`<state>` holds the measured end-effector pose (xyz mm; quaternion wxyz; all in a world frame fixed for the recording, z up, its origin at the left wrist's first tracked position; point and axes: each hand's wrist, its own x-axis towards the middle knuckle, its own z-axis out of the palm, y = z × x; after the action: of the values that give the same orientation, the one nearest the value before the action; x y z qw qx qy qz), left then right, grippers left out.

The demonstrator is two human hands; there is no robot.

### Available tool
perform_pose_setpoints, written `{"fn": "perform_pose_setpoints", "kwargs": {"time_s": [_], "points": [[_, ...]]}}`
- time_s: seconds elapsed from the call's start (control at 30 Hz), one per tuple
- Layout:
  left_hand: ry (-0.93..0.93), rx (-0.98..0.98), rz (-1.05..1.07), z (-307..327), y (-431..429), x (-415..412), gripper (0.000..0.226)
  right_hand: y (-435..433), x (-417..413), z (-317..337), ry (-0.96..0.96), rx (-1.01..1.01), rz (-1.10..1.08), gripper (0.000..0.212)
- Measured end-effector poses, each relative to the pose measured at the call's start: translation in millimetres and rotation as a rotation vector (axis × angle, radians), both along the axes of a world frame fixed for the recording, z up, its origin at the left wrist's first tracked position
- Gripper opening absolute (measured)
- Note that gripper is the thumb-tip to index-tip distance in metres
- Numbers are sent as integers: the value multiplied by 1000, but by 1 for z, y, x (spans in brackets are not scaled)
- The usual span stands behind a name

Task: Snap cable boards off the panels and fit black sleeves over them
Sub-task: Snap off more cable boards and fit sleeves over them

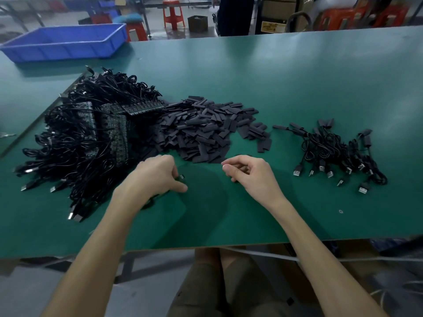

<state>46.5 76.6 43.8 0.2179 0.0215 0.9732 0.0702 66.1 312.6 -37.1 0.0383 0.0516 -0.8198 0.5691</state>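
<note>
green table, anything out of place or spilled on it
Nothing damaged or spilled. The sleeve pile has spread loosely, with a few sleeves straying right toward the sleeved cables. One small pale ring lies alone on the bare table, too small to identify.

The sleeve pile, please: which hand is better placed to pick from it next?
Probably the right hand: it hovers at the sleeve pile edge, while the left hand pinches a cable board.

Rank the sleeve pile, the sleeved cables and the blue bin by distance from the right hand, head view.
1. Sleeve pile, just beyond the right hand.
2. Sleeved cables, off to its right.
3. Blue bin, far left corner.
</note>
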Motion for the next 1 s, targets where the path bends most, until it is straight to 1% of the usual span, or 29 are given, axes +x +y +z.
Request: {"fn": "perform_pose_setpoints", "kwargs": {"time_s": [0.1, 0.17, 0.23, 0.3, 0.43, 0.53, 0.6, 0.7, 0.8, 0.93, 1.0], "points": [[19, 70, 37, -7, -4, -1, 29, 0, 1, 1, 2, 12, -2, 9], [68, 164, 45, -12, -2, -3, 20, 0, 1, 1, 1, 15, -3, 9], [83, 325, 33, -14, 2, -4, 14, 0, 1, 2, 0, 15, -1, 9], [93, 500, 18, -16, 10, -2, 18, 0, 2, 2, 4, 6, 5, 9], [118, 844, 24, -23, 31, 3, 12, 0, 2, 4, 15, -35, 33, 12], [84, 1016, 48, -30, 42, 3, 6, 0, 2, 4, 22, -38, 38, 12], [87, 1033, 49, -34, 46, 3, 8, 1, 2, 4, 19, -45, 37, 12], [98, 997, 21, -40, 48, 2, 7, 2, 2, 3, 8, -78, 31, 13], [115, 994, -3, -42, 43, 0, 8, 2, 1, 2, 9, -128, 17, 9], [143, 951, -102, -42, 31, -3, 16, 2, 1, 1, 13, -182, -16, 7], [166, 951, -112, -44, 31, -4, 12, 2, 1, 1, 16, -180, -6, 7]]}}
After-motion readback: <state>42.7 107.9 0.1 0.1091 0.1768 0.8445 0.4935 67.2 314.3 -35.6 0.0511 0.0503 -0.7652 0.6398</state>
